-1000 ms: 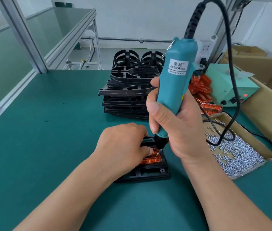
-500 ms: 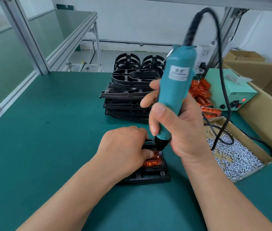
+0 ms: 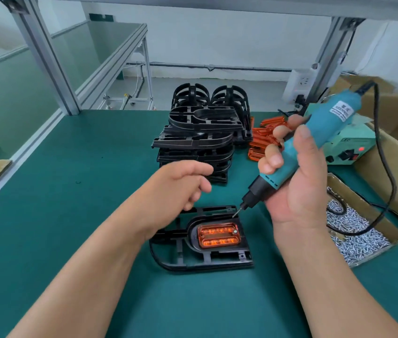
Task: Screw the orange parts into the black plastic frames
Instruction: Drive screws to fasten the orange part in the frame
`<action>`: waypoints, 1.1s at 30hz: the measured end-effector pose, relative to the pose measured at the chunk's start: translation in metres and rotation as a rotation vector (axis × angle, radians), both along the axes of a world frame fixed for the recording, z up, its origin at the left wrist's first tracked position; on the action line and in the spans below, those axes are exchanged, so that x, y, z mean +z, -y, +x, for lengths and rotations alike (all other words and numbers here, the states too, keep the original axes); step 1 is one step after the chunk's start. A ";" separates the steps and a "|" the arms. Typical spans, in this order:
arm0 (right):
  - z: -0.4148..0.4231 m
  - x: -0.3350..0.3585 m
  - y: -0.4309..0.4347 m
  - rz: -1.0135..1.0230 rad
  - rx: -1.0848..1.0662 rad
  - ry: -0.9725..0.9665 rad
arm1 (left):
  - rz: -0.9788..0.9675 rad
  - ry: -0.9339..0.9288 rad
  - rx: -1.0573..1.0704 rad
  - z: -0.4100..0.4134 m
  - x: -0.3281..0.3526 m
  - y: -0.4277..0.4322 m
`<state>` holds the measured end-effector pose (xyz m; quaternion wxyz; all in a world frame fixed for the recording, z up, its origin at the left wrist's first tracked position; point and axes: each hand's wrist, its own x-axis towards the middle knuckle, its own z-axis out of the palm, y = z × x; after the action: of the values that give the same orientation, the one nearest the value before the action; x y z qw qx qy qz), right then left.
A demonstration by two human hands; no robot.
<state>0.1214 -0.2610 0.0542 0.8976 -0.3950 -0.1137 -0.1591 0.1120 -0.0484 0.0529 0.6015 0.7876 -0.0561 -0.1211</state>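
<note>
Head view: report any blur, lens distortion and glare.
Head view: the wide-angle lens splays the aluminium posts outward near the edges; the left hand looks slightly blurred, while the right hand and screwdriver look sharper; the orange part glows brightly in soft, even light with faint shadows.

Head-worn view, forward-down, close over bench (image 3: pixel 71 240)

The counter (image 3: pixel 71 215) under me has a matt green covering. The frame (image 3: pixel 207 263) on it is black plastic with a faint sheen, and it holds an orange part (image 3: pixel 217 236) of glossy, see-through plastic. My screwdriver (image 3: pixel 327 123) has a smooth teal plastic body, and the screws (image 3: pixel 356 240) are bright metal in a dull brown cardboard tray (image 3: pixel 376 215).
</note>
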 end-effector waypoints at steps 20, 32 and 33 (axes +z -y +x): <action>0.004 0.002 0.000 0.212 -0.007 -0.085 | -0.299 -0.214 -0.158 -0.007 -0.008 0.018; 0.006 0.003 0.007 0.240 -0.048 -0.101 | -0.331 -0.252 -0.226 -0.009 -0.005 0.019; 0.006 0.003 0.007 0.239 -0.050 -0.104 | -0.321 -0.247 -0.221 -0.010 -0.004 0.019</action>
<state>0.1276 -0.2675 0.0577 0.9388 -0.2956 -0.0373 -0.1730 0.1025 -0.0679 0.0484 0.7043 0.6503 -0.0868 -0.2712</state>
